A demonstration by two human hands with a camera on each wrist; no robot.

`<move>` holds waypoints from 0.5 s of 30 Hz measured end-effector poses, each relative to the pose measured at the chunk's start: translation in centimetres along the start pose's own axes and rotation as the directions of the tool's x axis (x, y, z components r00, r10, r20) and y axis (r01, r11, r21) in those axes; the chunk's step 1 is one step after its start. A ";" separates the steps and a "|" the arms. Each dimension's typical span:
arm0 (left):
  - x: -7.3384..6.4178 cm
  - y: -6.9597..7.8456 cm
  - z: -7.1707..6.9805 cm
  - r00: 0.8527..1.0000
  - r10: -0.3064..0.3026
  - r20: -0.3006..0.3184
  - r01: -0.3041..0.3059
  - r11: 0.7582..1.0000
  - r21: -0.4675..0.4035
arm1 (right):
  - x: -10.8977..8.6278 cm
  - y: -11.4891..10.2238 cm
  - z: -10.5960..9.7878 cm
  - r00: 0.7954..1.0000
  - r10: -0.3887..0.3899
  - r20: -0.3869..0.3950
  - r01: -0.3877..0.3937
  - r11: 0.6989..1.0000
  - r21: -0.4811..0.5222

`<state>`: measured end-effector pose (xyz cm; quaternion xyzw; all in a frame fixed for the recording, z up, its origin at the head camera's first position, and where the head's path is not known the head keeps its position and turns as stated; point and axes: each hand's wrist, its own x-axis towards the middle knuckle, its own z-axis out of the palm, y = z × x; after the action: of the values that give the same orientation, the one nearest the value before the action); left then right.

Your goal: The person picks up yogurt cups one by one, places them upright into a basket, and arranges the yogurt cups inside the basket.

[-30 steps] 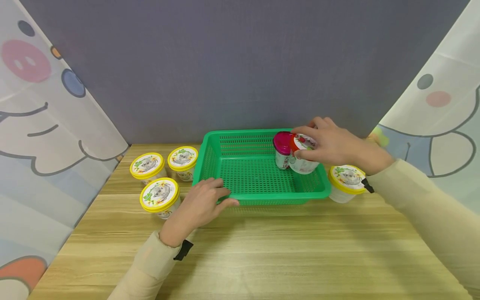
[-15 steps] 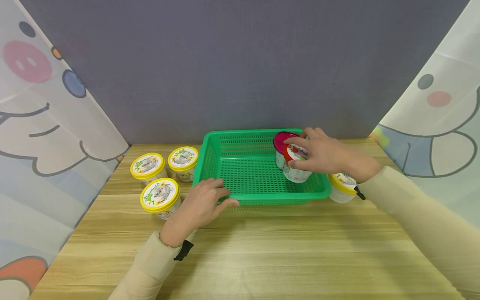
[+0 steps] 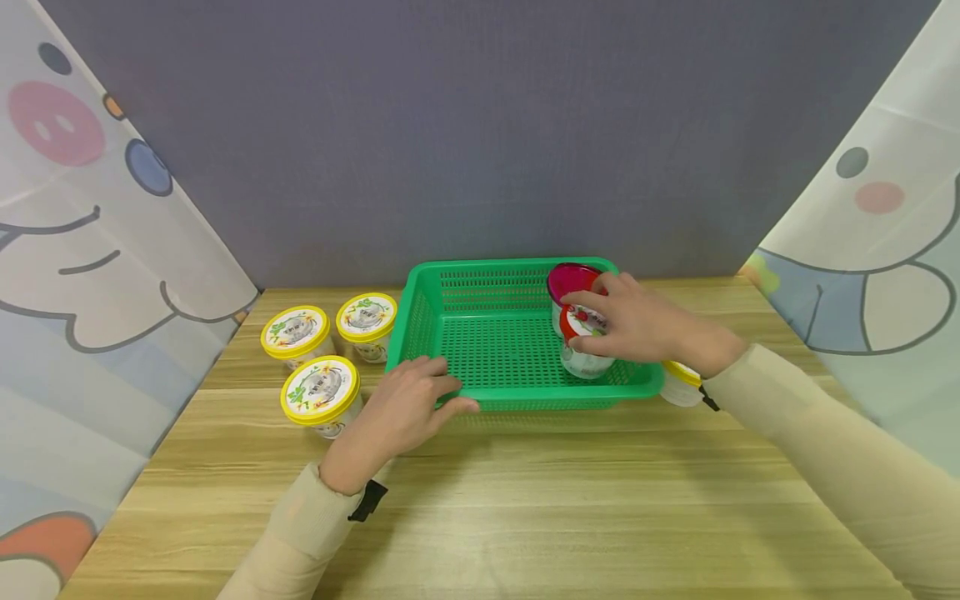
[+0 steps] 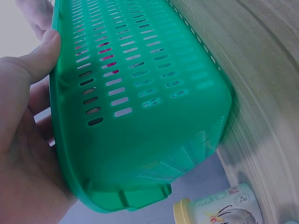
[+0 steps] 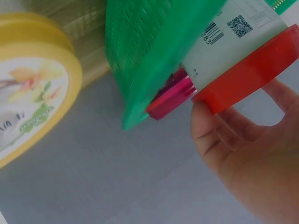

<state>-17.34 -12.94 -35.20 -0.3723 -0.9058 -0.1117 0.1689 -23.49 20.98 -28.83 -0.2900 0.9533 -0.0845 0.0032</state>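
Note:
My left hand (image 3: 397,410) grips the near rim of a green plastic basket (image 3: 540,395); in the left wrist view the thumb lies outside the rim and the fingers pass behind it. By its red lid, my right hand (image 3: 647,327) holds a white yogurt cup (image 3: 585,365) inside the basket's right end. The wrist view shows thumb and fingers around the lid (image 5: 252,70), with a barcode on the cup's side. Just behind it stands a cup with a magenta lid (image 3: 572,280), partly covered by my hand. Whether the held cup touches the basket floor, I cannot tell.
Three yellow-lidded tubs (image 3: 320,390) stand on the wooden table (image 3: 480,508) left of the basket. Another yellow-lidded tub (image 3: 681,390) is right of it, mostly under my right wrist. A grey panel (image 3: 480,142) rises behind the basket.
My right hand has brought the red-lidded cup nearer to me, slightly left and lower in the basket, in front of the magenta-lidded cup. My left hand stays on the rim.

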 end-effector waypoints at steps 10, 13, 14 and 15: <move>0.0 -0.1 0.0 1.000 0.005 -0.005 -0.005 1.000 0.001 | 0.2 0.0 1.2 1.000 -0.006 0.018 0.006 1.000 -0.010; 0.0 -0.1 0.0 1.000 0.006 -0.003 -0.006 1.000 0.000 | 0.1 -0.1 1.6 1.000 0.007 0.029 -0.007 1.000 0.008; 0.0 -0.1 0.0 1.000 0.007 -0.003 -0.007 1.000 -0.001 | 0.1 -0.1 1.7 0.999 0.010 0.035 -0.010 1.000 0.014; 0.0 -0.1 0.0 1.000 0.007 -0.002 -0.007 1.000 -0.001 | 0.1 -0.1 1.8 0.999 0.014 0.040 -0.015 1.000 0.020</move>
<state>-17.43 -12.97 -35.23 -0.3754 -0.9042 -0.1119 0.1701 -23.42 20.56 -30.57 -0.2848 0.9542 -0.0883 0.0258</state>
